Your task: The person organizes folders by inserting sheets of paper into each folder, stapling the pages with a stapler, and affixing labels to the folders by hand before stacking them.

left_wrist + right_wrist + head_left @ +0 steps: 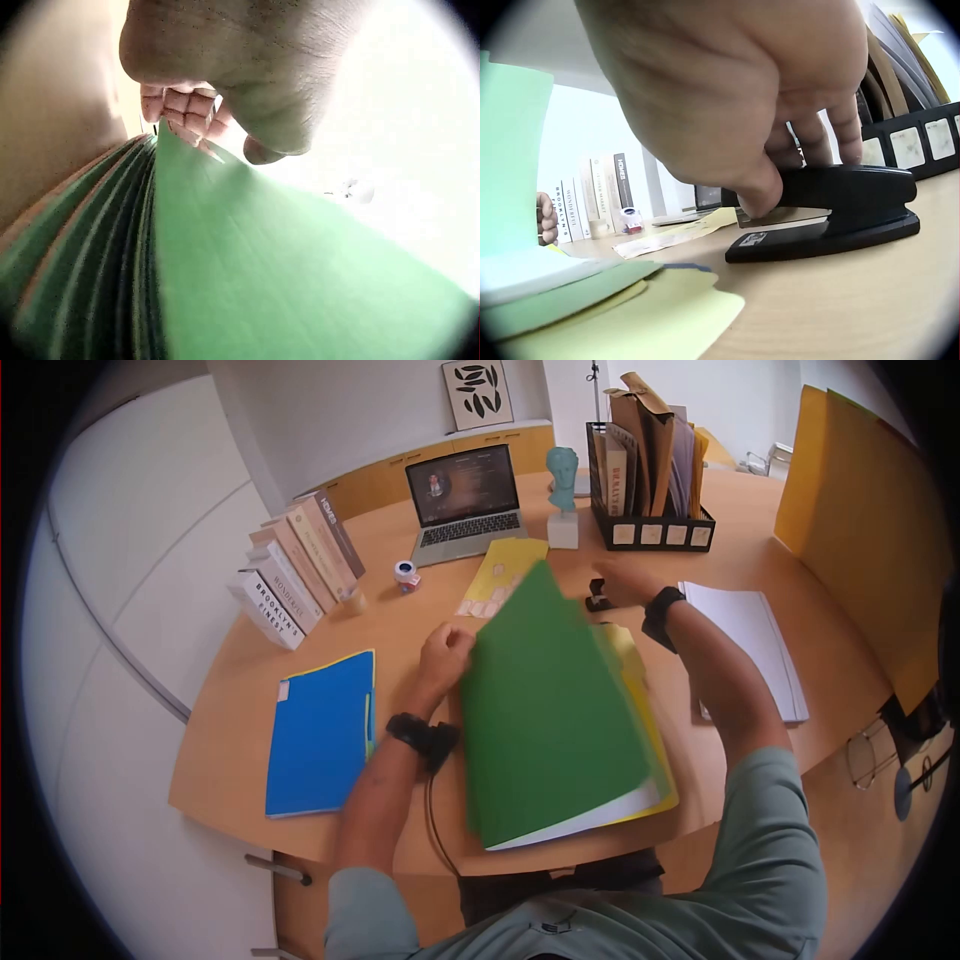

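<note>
Several books (295,575) stand in a row at the desk's (225,725) back left edge, spines out. Blue folder (320,735) lies flat at the front left corner. Small roll (406,574) just right of the books. Left hand (445,658) has its fingers bent in, thumb and fingers pinching the left edge of the green folder (550,730); its cover is raised and tilted, white sheets under it, near the desk's front edge. Laptop (465,500) sits open toward the back edge, yellow sheet (505,565) in front of it. Yellow folder (660,760) sticks out right from under the green one. Bust (563,475) stands right of the laptop. Right hand (632,584) is partly closed round the stapler (847,217), thumb on the near side, fingers on the far side; stapler rests on the desk, just beyond the folders. File box (680,538) behind it, filled with books and envelopes. Papers (745,640) lie stacked near the right edge, beside an upright yellow panel (850,540).
</note>
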Demonstrator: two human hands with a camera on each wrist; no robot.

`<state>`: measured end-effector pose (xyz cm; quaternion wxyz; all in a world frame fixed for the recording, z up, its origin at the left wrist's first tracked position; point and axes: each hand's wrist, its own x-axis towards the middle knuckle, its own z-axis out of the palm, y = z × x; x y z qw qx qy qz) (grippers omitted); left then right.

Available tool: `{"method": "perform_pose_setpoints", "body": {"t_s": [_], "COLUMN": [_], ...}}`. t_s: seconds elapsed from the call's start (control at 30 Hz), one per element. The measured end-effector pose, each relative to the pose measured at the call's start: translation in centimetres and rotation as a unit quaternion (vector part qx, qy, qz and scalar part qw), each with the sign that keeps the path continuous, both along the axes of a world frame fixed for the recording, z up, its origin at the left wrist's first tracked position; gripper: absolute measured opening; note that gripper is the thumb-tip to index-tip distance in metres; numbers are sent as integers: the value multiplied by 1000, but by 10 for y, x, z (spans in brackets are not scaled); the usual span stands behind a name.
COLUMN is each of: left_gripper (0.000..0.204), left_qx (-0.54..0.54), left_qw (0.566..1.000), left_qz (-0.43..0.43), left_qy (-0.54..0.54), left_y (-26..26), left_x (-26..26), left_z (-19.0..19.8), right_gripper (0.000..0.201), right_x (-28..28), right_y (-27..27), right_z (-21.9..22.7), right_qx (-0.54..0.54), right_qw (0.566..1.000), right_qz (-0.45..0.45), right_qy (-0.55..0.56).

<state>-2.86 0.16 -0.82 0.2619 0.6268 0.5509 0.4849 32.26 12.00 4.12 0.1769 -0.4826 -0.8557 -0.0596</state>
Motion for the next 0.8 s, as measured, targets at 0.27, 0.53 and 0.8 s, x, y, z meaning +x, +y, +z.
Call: {"method": "perform_pose_setpoints", "body": {"t_s": [0.27, 0.53, 0.8], "left_gripper": [32, 26, 25], "left_qx": [-36, -3, -7], "left_qw": [992, 995, 990], "left_qz": [0, 78, 136], "left_qy": [118, 67, 36], "left_y": [-13, -21, -21], "left_x": [-9, -2, 7], "left_z": [-8, -16, -15], "right_gripper": [18, 27, 23], "right_x": [-85, -143, -136], "right_y": [5, 30, 70], "right_z": [58, -10, -56], "right_qx": [-85, -238, -244], "right_qw": [972, 966, 955], "right_qz": [212, 92, 151], "right_qy": [49, 38, 74]}}
